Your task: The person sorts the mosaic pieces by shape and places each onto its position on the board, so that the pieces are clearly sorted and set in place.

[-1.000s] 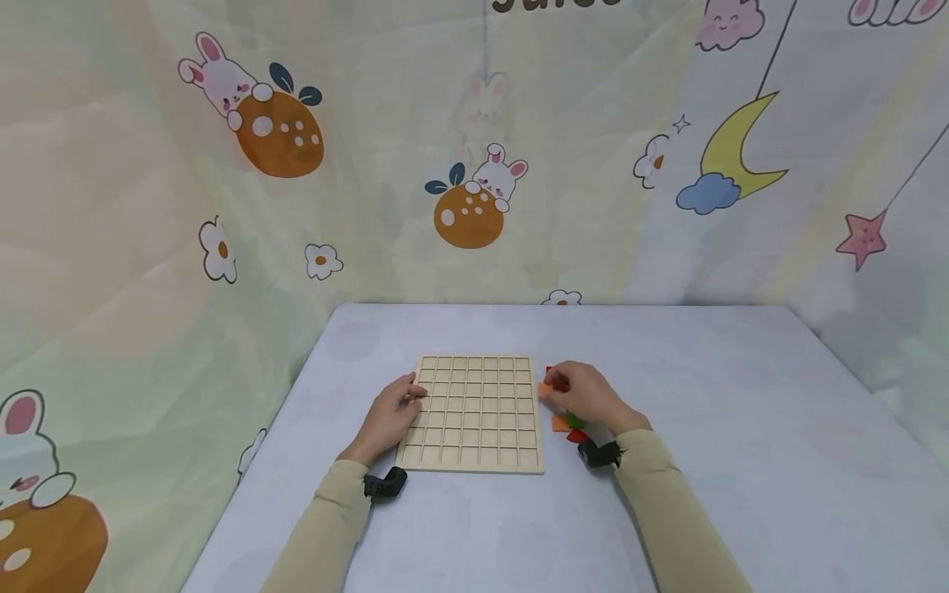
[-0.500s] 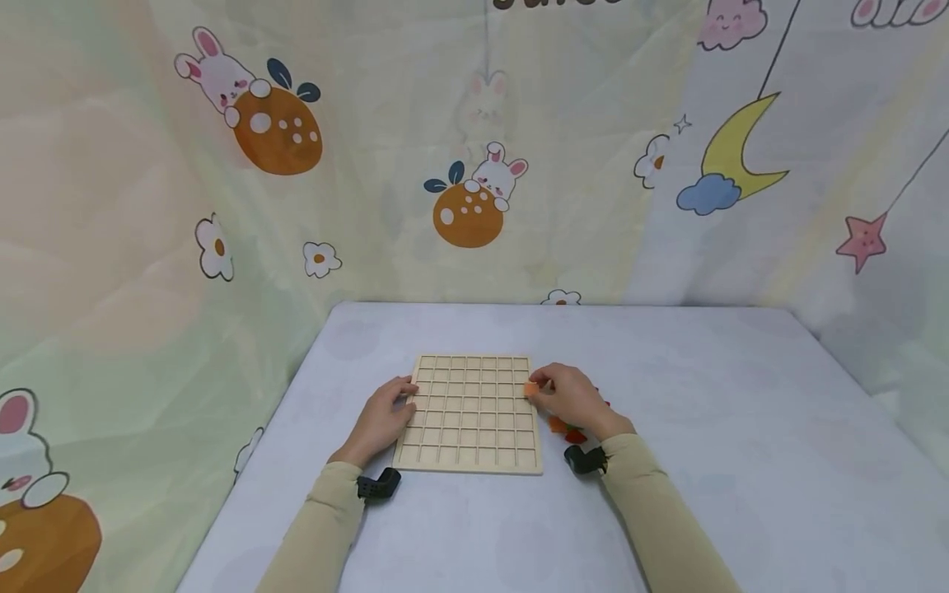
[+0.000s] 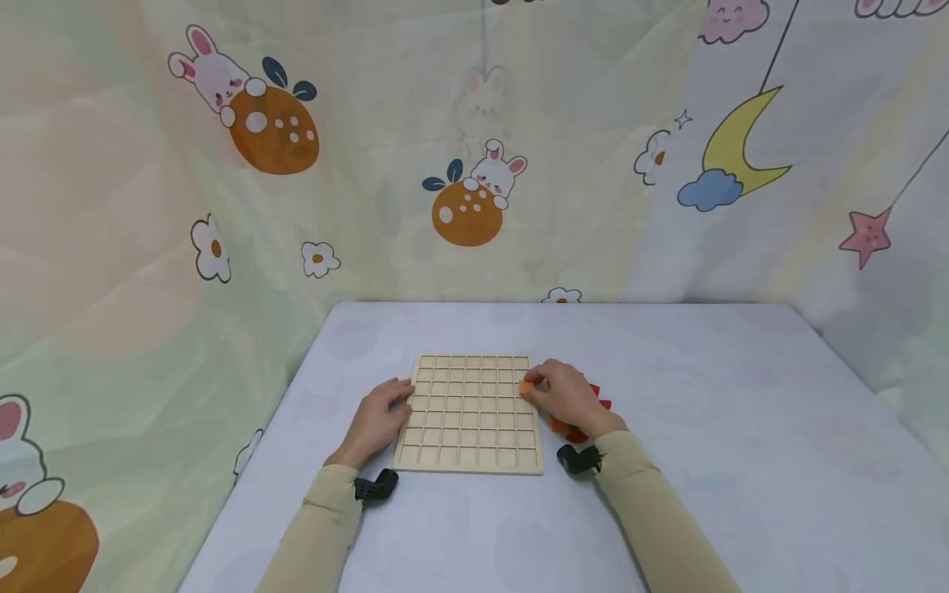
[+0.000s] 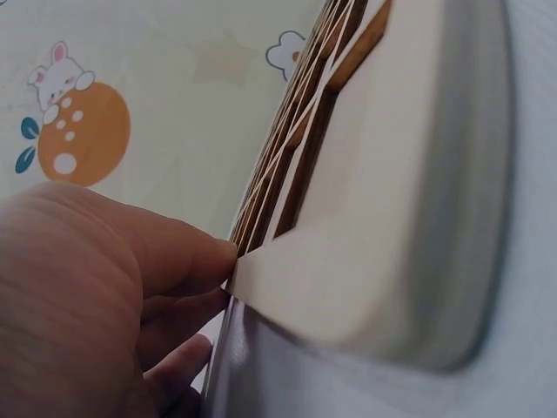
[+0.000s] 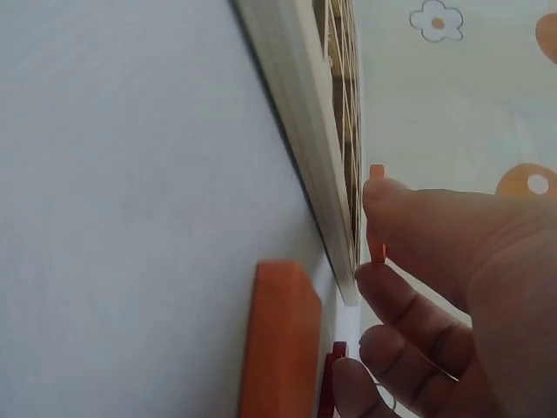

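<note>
A pale wooden grid board (image 3: 469, 413) lies on the table, its squares bare. At its left edge rests my left hand (image 3: 375, 422); thumb and fingertips touch the rim, and the left wrist view shows the thumb (image 4: 196, 257) against the board's side. My right hand (image 3: 567, 397) pinches a small, thin orange tile (image 3: 525, 388) between thumb and fingers, over the board's right edge near the back. In the right wrist view that tile (image 5: 377, 239) stands on edge between the fingertips. Whether it touches the board cannot be told.
Loose tiles lie right of the board, partly hidden by my right hand: an orange one (image 3: 557, 424), a red one (image 3: 576, 437), and more red (image 3: 605, 404) beyond the hand. The table (image 3: 712, 387) ends at a printed cloth wall (image 3: 371, 165).
My right hand has picked the orange tile from the loose tiles and carried it left over the board's right edge. My left hand stays at the left rim, having shifted slightly left with the board.
</note>
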A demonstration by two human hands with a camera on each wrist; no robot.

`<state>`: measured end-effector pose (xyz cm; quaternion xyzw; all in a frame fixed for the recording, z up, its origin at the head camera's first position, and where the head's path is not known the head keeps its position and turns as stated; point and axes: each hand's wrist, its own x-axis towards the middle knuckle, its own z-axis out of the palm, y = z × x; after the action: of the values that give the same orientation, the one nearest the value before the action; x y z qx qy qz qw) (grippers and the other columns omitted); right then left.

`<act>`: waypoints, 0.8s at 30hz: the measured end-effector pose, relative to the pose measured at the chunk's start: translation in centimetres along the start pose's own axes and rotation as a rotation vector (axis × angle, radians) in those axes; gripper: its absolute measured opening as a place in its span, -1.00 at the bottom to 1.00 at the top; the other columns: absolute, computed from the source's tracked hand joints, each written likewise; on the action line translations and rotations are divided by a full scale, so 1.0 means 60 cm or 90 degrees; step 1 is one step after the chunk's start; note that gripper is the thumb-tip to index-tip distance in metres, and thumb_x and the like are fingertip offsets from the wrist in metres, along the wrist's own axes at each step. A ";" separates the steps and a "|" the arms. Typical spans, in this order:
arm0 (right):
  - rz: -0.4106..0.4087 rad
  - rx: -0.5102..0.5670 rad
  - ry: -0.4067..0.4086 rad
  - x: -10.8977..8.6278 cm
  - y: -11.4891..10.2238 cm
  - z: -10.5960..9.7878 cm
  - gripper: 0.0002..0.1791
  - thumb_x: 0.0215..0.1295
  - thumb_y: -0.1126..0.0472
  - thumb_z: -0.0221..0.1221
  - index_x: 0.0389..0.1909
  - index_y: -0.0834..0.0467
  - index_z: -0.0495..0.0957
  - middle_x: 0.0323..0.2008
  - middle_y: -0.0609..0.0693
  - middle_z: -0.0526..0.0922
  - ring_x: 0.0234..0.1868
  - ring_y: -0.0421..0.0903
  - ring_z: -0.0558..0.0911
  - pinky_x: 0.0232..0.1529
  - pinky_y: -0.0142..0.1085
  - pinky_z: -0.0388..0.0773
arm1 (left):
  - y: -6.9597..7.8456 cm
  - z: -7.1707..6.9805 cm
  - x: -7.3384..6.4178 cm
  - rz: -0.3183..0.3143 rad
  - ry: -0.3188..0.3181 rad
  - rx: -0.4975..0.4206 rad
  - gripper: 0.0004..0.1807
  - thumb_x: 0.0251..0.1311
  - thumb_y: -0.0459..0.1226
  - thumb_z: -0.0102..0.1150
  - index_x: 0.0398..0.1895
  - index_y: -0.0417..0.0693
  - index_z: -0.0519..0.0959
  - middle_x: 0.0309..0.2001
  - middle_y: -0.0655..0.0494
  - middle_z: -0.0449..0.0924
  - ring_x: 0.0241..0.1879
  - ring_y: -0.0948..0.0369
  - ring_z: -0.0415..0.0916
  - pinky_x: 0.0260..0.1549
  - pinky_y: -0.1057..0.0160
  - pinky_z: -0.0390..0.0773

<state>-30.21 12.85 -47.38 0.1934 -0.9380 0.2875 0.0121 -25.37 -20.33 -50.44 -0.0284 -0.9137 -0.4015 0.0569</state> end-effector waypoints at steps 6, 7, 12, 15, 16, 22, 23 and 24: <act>0.002 -0.019 -0.008 0.007 -0.006 0.005 -0.67 0.22 0.11 0.33 -0.02 0.14 0.66 -0.17 -0.05 0.62 -0.23 -0.12 0.53 -0.13 -0.25 0.59 | 0.000 0.002 -0.003 0.007 0.003 -0.009 -0.61 0.25 -0.32 0.18 0.15 -0.17 0.57 0.29 0.00 0.47 0.44 0.00 0.15 0.42 -0.09 0.13; 0.006 -0.024 -0.011 0.008 -0.006 0.005 -0.67 0.22 0.11 0.33 -0.02 0.13 0.67 -0.17 -0.05 0.62 -0.24 -0.12 0.52 -0.14 -0.26 0.58 | 0.000 0.002 -0.003 0.007 0.002 -0.010 -0.62 0.25 -0.32 0.18 0.14 -0.17 0.57 0.29 0.00 0.47 0.44 0.00 0.15 0.42 -0.09 0.13; 0.011 -0.030 -0.016 0.009 -0.007 0.007 -0.68 0.22 0.11 0.33 -0.03 0.12 0.67 -0.17 -0.04 0.60 -0.26 -0.11 0.49 -0.19 -0.29 0.56 | 0.001 0.004 -0.003 0.005 0.004 -0.007 -0.63 0.26 -0.33 0.18 0.14 -0.16 0.57 0.30 0.00 0.46 0.44 0.00 0.15 0.42 -0.10 0.13; 0.004 -0.025 -0.016 0.008 -0.007 0.007 -0.69 0.22 0.10 0.33 -0.04 0.12 0.67 -0.16 -0.04 0.60 -0.25 -0.11 0.49 -0.19 -0.29 0.55 | 0.002 0.003 -0.003 0.005 0.005 -0.004 -0.63 0.27 -0.32 0.18 0.15 -0.16 0.57 0.30 0.01 0.46 0.44 0.00 0.14 0.42 -0.09 0.14; 0.003 -0.024 -0.016 0.008 -0.007 0.007 -0.69 0.23 0.10 0.33 -0.04 0.12 0.67 -0.15 -0.04 0.60 -0.25 -0.11 0.49 -0.19 -0.29 0.55 | 0.003 0.002 -0.003 0.004 0.005 -0.004 -0.63 0.27 -0.32 0.17 0.15 -0.16 0.57 0.30 0.01 0.46 0.44 0.01 0.14 0.42 -0.09 0.14; 0.004 -0.023 -0.017 0.009 -0.006 0.009 -0.69 0.23 0.09 0.32 -0.04 0.10 0.67 -0.17 -0.05 0.58 -0.26 -0.11 0.47 -0.24 -0.32 0.51 | 0.007 -0.001 -0.005 0.003 0.001 -0.006 -0.63 0.28 -0.32 0.16 0.15 -0.18 0.57 0.31 0.00 0.45 0.45 0.01 0.13 0.42 -0.08 0.13; 0.005 -0.021 -0.018 0.009 -0.006 0.009 -0.69 0.23 0.08 0.32 -0.04 0.10 0.68 -0.18 -0.05 0.58 -0.26 -0.11 0.47 -0.25 -0.32 0.51 | 0.007 -0.002 -0.005 0.003 0.000 -0.006 -0.63 0.28 -0.33 0.16 0.15 -0.18 0.57 0.31 0.00 0.45 0.45 0.00 0.13 0.42 -0.09 0.13; 0.006 -0.019 -0.019 0.009 -0.006 0.009 -0.69 0.23 0.08 0.32 -0.05 0.10 0.68 -0.18 -0.05 0.58 -0.26 -0.11 0.47 -0.25 -0.32 0.50 | 0.007 -0.002 -0.006 0.002 -0.001 -0.006 -0.63 0.28 -0.32 0.16 0.15 -0.18 0.57 0.31 0.00 0.45 0.45 0.01 0.13 0.42 -0.08 0.13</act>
<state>-30.53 12.09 -47.59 0.1931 -0.9431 0.2708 0.0000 -24.98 -20.16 -50.07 -0.0304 -0.9116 -0.4060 0.0565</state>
